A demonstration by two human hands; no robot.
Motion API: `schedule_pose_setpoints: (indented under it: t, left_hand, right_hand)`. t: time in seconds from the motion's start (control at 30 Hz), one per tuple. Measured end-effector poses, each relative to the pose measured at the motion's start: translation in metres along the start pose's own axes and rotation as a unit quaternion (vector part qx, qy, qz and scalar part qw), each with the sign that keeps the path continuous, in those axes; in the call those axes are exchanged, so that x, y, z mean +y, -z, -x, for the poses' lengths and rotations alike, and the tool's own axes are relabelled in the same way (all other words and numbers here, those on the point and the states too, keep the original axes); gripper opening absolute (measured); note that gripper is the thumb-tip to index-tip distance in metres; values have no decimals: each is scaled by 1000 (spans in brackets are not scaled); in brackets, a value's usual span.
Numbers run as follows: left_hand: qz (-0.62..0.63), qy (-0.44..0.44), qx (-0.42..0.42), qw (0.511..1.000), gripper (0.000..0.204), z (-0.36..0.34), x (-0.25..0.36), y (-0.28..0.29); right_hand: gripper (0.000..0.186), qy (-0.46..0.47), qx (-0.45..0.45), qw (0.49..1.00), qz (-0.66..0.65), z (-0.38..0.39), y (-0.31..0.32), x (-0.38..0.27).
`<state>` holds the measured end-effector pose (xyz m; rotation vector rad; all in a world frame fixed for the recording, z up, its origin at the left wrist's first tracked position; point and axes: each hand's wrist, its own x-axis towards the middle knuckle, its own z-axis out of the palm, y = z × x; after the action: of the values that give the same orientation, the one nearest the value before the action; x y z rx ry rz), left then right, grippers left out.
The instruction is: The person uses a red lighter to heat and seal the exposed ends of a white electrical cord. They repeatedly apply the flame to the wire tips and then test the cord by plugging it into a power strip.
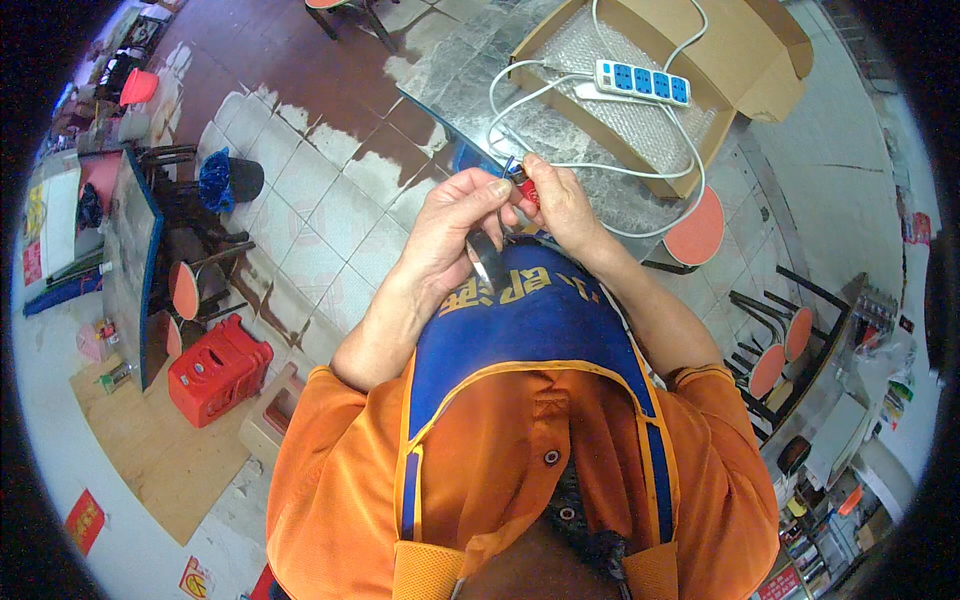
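My left hand [450, 225] and my right hand [562, 205] meet in front of my blue apron, fingertips almost touching. A dark, shiny curved band [484, 260], perhaps a roll of tape, is held in my left hand, whose thumb and forefinger are pinched. My right fingers are closed around a small red thing [529, 190] that is mostly hidden, so its kind is unclear. A short blue piece [509, 166] sticks up between the fingertips. Just beyond, the white cable [560, 164] of a power strip [642, 82] runs close to my right fingers.
The power strip lies on bubble wrap [560, 50] in an open cardboard box [745, 50] on a grey table [450, 75]. Round red stools [695, 228] stand at the right. On the left are a red plastic container [218, 370], a bin with a blue bag [215, 180] and a tilted tabletop [135, 270].
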<state>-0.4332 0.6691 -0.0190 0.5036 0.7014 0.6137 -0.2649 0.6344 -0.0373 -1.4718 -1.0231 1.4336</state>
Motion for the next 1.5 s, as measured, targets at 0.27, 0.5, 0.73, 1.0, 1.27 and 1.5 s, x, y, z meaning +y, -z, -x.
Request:
schedule_pose_setpoints:
  t: [0.27,0.5,0.73,1.0,1.27,1.5]
  left_hand:
    - [-18,20,-9,1000,12,2,3,-1]
    - [-34,27,13,999,16,3,3,-7]
    - [-55,30,-6,998,19,3,1,-4]
    - [-55,47,-16,997,21,5,5,-5]
    - [-48,49,-13,998,22,6,5,-7]
    - [-45,50,-13,998,21,6,5,-7]
  right_hand:
    - [57,30,45,999,1,2,-7,2]
    - [49,-1,23,1000,-16,3,-2,5]
    - [49,-4,21,1000,0,4,-2,5]
    - [50,11,8,1000,13,2,0,8]
    - [49,20,-6,1000,-12,5,0,4]
    - [49,12,8,1000,-2,7,-1,0]
